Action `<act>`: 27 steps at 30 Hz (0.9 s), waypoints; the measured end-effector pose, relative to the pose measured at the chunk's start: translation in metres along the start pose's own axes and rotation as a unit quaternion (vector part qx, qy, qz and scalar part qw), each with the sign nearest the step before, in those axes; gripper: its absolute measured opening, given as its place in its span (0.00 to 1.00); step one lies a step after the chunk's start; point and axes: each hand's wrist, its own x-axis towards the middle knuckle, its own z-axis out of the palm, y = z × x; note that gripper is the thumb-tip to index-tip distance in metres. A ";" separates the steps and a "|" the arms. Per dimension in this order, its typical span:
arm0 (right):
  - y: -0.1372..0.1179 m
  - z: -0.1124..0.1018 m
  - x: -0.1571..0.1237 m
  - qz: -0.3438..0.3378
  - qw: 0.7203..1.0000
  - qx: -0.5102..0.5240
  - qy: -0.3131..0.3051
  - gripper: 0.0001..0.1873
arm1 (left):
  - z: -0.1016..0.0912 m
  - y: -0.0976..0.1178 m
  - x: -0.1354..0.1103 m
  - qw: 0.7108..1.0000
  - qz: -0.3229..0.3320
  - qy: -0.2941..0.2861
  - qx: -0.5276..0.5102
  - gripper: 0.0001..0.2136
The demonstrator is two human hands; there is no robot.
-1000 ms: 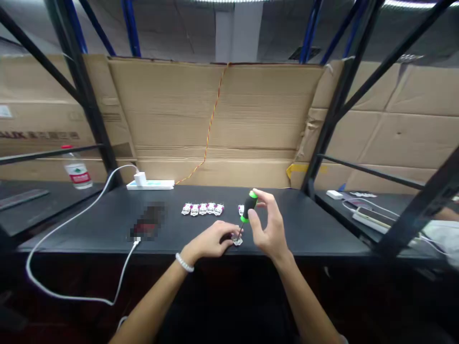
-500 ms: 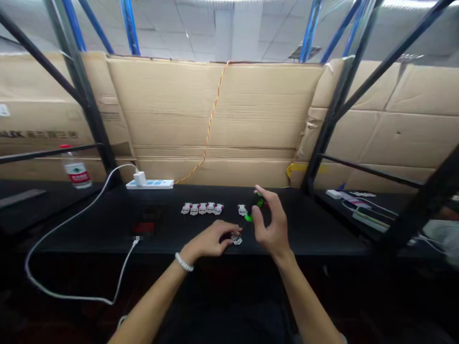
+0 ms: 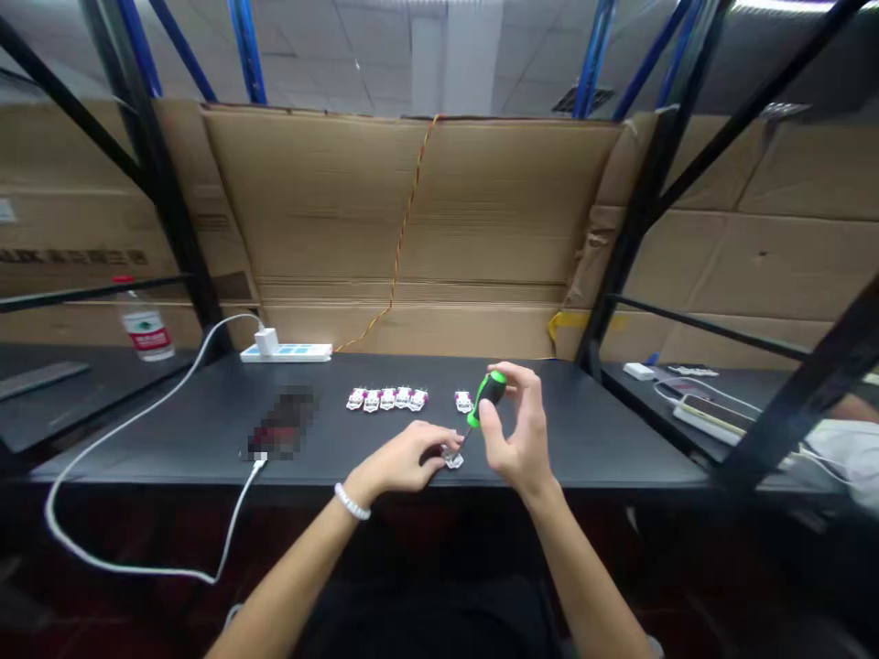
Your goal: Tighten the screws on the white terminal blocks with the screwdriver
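Note:
My right hand (image 3: pixel 518 424) is closed round the black and green handle of a screwdriver (image 3: pixel 490 399). The screwdriver tilts, its thin shaft running down to a small white plastic part (image 3: pixel 452 459) near the table's front edge. With thumb and fingertips my left hand (image 3: pixel 410 456) pinches that part from the left and keeps it on the table. The tip's exact contact point is too small to make out. Just behind the screwdriver lies a similar white part with purple bits (image 3: pixel 463 401). A row of several such white and purple parts (image 3: pixel 388 399) lies farther left.
On the black table (image 3: pixel 583 439), a power strip (image 3: pixel 287 352) with a charger stands at the back left. Its white cable (image 3: pixel 96 448) loops to a blurred-out device (image 3: pixel 281 426). A bottle (image 3: pixel 146 322) is at far left. Dark metal posts (image 3: pixel 635 220) and cardboard (image 3: pixel 330 201) enclose the place.
The picture has grown brighter on the table. My right hand has shifted very slightly and still grips the screwdriver; my left hand and the white parts stay where they were.

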 end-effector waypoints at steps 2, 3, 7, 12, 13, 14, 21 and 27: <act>0.000 0.000 0.001 -0.007 1.000 -0.025 0.013 0.22 | -0.001 0.001 0.000 1.000 0.000 -0.001 0.005 0.14; 0.000 0.000 0.002 -0.010 0.999 -0.034 0.022 0.22 | -0.001 0.001 0.000 1.000 0.001 -0.002 0.007 0.14; -0.001 -0.002 0.003 -0.004 0.999 -0.036 0.025 0.18 | -0.002 0.002 -0.001 1.000 0.000 -0.003 0.001 0.13; -0.002 -0.007 0.000 0.027 0.997 0.055 -0.037 0.25 | -0.002 0.003 -0.002 1.000 0.006 0.000 -0.018 0.08; -0.002 -0.007 0.000 0.024 0.997 0.059 -0.041 0.25 | -0.002 0.003 -0.002 1.000 0.006 0.001 -0.019 0.08; -0.002 -0.007 0.000 0.020 0.997 0.056 -0.042 0.25 | -0.002 0.003 -0.002 1.000 0.006 0.001 -0.020 0.08; -0.004 -0.004 0.003 0.005 1.000 -0.030 0.003 0.21 | -0.001 0.002 0.002 0.999 0.014 0.000 -0.033 0.05; 0.005 -0.001 -0.002 0.054 0.995 0.076 -0.047 0.27 | -0.001 0.002 0.005 0.998 0.018 0.002 -0.063 0.05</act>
